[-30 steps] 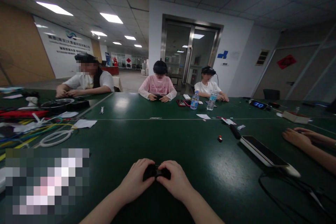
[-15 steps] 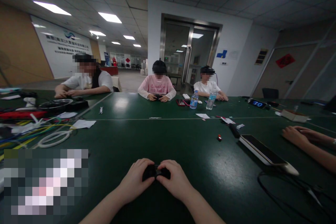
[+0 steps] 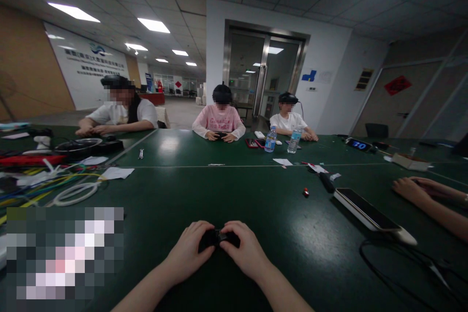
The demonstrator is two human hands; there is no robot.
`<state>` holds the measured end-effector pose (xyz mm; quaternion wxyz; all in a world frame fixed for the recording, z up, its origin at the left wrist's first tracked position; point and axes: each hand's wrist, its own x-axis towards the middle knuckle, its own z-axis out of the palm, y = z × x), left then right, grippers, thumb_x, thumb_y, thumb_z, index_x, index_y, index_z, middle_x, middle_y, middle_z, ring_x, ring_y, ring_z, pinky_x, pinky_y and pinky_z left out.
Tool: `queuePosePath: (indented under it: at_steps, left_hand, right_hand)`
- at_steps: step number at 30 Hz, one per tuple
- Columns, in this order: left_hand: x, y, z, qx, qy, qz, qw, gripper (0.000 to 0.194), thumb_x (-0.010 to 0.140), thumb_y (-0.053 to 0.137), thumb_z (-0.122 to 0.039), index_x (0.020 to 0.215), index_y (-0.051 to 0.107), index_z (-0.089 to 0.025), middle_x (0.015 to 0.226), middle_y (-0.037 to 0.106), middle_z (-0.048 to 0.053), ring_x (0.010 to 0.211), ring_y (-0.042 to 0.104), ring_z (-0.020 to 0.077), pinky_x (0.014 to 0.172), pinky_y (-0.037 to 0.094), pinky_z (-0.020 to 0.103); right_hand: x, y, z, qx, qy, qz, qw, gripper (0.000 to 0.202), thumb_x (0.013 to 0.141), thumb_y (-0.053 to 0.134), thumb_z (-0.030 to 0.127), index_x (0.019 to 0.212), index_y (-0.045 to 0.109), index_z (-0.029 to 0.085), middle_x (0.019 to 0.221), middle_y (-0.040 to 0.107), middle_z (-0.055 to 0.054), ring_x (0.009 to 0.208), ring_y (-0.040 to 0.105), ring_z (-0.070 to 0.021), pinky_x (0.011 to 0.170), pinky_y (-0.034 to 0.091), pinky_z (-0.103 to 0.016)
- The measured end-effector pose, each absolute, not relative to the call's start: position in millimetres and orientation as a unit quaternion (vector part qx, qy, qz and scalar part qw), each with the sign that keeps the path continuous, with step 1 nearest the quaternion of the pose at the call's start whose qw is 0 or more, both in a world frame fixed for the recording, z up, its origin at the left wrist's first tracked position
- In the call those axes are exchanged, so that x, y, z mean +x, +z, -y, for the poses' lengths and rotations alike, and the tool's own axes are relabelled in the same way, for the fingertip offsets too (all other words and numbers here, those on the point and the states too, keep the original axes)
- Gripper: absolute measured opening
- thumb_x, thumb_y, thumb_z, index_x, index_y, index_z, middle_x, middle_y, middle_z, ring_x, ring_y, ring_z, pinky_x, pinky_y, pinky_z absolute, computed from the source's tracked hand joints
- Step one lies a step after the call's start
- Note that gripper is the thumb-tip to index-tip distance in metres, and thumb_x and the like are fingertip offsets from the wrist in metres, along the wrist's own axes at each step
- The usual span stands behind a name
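Note:
Both my hands rest close together on the green table (image 3: 153,224), low in the middle of the view. Between them is a small black object (image 3: 219,237) with a slightly shiny middle part; its kind cannot be made out. My left hand (image 3: 190,246) has its fingers curled over the left end, with the thumb in front. At the other end, my right hand (image 3: 243,248) is closed the same way, its thumb and index finger near the middle. My fingers hide most of the object's two ends.
Right of my hands lie a phone (image 3: 367,210) on a white device, a black cable (image 3: 365,258) and a small red item (image 3: 306,192). Tangled cables (image 3: 76,194) fill the left side. Two bottles (image 3: 270,140) stand farther back. Several people sit around; another person's hands (image 3: 413,190) rest at right.
My right thumb and index finger have shifted very slightly around the black object. Otherwise my hands and the things on the table stay in place.

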<state>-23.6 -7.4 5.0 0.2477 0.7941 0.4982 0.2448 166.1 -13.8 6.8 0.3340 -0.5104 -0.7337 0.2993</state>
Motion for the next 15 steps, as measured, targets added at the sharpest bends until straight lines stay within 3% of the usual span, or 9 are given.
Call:
queuePosePath:
  at_steps: [15]
  left_hand:
    - [-25,6,7,0.786,0.239,-0.505,0.264,0.034,0.073,0.053,-0.028,0.106,0.054,-0.022,0.113,0.056,0.007,0.104,0.051,0.0223,0.091,0.040,0.040]
  right_hand:
    - [178,13,11,-0.549,0.281,0.637,0.463,0.022,0.076,0.053,0.028,0.097,0.057,0.022,0.094,0.062,-0.002,0.093,0.058,-0.0194,0.086,0.045,-0.035]
